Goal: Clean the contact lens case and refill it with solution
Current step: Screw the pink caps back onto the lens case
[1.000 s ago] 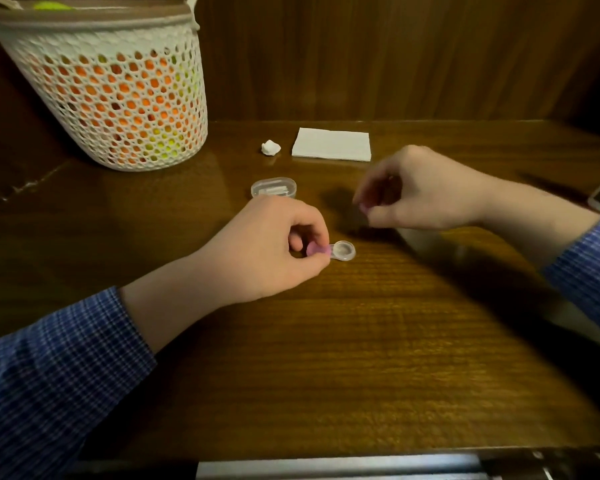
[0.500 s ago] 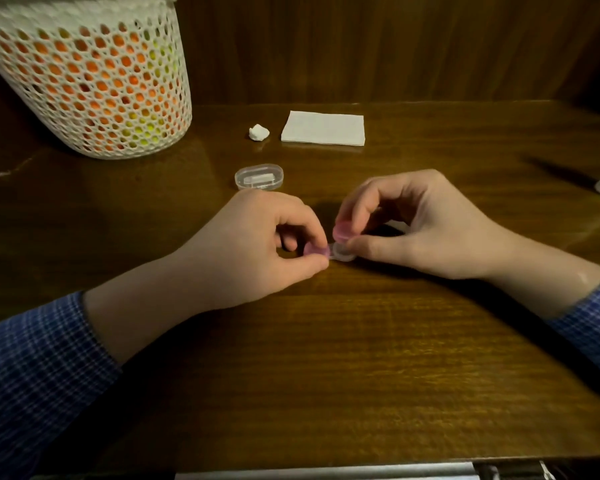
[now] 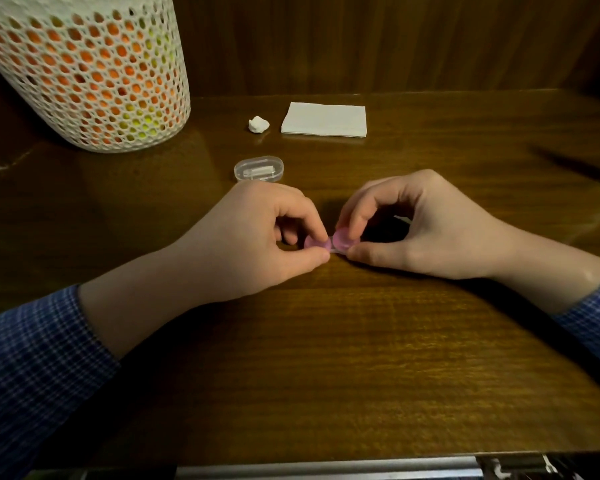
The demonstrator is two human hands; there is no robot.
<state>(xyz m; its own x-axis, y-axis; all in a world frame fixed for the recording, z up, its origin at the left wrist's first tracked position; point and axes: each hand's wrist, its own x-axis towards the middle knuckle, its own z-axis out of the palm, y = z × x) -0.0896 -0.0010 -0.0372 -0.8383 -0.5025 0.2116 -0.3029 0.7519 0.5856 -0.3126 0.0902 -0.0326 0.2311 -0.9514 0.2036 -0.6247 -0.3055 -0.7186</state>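
Dark wood table [image 3: 326, 358], wood-panelled wall; left hand [image 3: 257, 237], right hand [image 3: 426, 226] each pinching lens case [image 3: 329, 243], seemingly capped.

dim warm light, blurred bowed edges

A dark wooden table [image 3: 361, 358] fills the view, its glossy grain running side to side. Behind the table rises a wall [image 3: 361, 39] of vertical wood panelling. Light is dim and warm, with the corners beyond the table in shadow.
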